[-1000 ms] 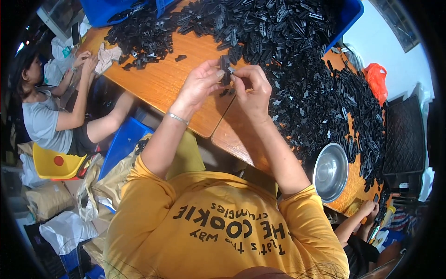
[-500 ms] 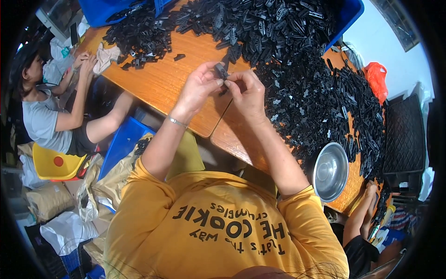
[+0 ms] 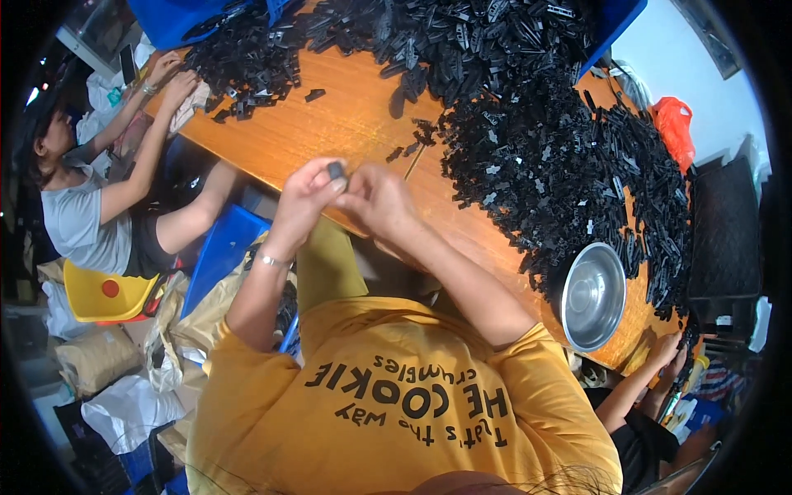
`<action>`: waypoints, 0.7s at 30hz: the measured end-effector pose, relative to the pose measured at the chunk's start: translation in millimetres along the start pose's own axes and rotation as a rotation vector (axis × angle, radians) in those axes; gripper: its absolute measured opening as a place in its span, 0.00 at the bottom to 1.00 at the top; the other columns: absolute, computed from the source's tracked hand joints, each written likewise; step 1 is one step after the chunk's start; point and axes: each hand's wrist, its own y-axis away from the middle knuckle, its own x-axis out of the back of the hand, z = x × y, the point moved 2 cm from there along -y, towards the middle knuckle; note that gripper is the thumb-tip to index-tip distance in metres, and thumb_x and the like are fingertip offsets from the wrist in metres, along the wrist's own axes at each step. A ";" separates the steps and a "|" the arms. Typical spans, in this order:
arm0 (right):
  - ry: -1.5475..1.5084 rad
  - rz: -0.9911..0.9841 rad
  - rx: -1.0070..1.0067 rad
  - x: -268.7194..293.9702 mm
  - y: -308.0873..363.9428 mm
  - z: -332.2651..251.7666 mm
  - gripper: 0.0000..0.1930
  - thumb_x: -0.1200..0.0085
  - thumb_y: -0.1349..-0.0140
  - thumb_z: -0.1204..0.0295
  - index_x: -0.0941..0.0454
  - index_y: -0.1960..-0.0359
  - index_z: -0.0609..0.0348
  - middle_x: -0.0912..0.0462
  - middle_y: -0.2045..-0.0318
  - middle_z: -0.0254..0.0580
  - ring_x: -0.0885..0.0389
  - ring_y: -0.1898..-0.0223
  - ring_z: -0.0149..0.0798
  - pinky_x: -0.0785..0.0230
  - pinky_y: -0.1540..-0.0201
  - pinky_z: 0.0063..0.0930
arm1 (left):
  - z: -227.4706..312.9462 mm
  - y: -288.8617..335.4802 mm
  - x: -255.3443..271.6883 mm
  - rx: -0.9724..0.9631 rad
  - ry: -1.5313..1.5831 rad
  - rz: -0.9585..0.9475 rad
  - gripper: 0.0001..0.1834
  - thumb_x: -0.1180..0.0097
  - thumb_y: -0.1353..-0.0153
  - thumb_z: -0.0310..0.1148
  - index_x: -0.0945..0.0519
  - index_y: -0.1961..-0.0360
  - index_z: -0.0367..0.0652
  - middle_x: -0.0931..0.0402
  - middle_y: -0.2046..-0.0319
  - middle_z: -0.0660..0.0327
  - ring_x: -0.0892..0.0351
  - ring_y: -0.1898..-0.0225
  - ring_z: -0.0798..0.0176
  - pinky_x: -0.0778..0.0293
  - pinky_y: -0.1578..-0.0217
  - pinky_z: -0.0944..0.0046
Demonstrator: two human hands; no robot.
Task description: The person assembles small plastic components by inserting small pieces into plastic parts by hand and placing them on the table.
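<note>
In front of my chest, over the table's near edge, my left hand [image 3: 307, 198] pinches a small black plastic part [image 3: 336, 170] between thumb and fingers. Close against it is my right hand [image 3: 381, 200], its fingers bent and pressed together by the part's lower end. Whatever the right fingertips grip is hidden by the fingers and some blur. Just beyond my hands, a few loose black bits [image 3: 422, 132] lie on the wooden table [image 3: 280, 148], beside a large heap of black plastic parts [image 3: 520, 157].
A steel bowl [image 3: 594, 297] stands at the table's right edge. Another heap of black parts [image 3: 256, 74] lies far left, near a blue bin [image 3: 161, 21]. One co-worker [image 3: 91, 198] sits at the left; another person's arms [image 3: 639, 379] reach in at the lower right. A red bag [image 3: 674, 132] is far right.
Both my hands have come nearer my body and leftward with the black part, uncovering loose bits on the table. The left co-worker's hands have moved up toward the far-left heap.
</note>
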 end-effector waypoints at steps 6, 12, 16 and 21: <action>-0.028 -0.243 0.012 -35.5 4.2 -9.3 0.20 0.21 0.50 0.59 0.21 0.73 0.56 0.15 0.72 0.47 0.14 0.68 0.50 0.25 0.66 0.41 | -16.5 41.8 40.5 0.068 0.021 0.100 0.14 0.42 0.29 0.21 0.19 0.44 0.38 0.20 0.60 0.70 0.22 0.58 0.76 0.23 0.55 0.73; 0.165 -0.220 0.146 15.5 -23.0 -2.5 0.10 0.27 0.42 0.67 0.13 0.61 0.54 0.13 0.68 0.48 0.13 0.64 0.45 0.22 0.59 0.38 | -18.8 102.7 172.6 0.374 -0.495 -0.167 0.15 0.36 0.33 0.27 0.17 0.46 0.39 0.13 0.57 0.62 0.14 0.53 0.66 0.21 0.50 0.65; 0.633 0.016 0.192 64.2 -40.8 15.2 0.07 0.38 0.42 0.73 0.12 0.62 0.52 0.18 0.59 0.52 0.13 0.60 0.57 0.21 0.56 0.48 | 11.6 68.9 150.7 0.041 -0.784 0.029 0.13 0.35 0.34 0.26 0.15 0.50 0.35 0.12 0.55 0.57 0.15 0.50 0.63 0.23 0.46 0.64; 0.760 -0.031 0.330 63.1 -51.3 37.8 0.05 0.42 0.41 0.74 0.17 0.65 0.59 0.18 0.65 0.53 0.13 0.65 0.57 0.20 0.61 0.47 | 14.0 -60.2 23.9 -0.288 -0.778 0.102 0.15 0.37 0.28 0.36 0.15 0.50 0.34 0.12 0.60 0.54 0.14 0.57 0.65 0.20 0.53 0.63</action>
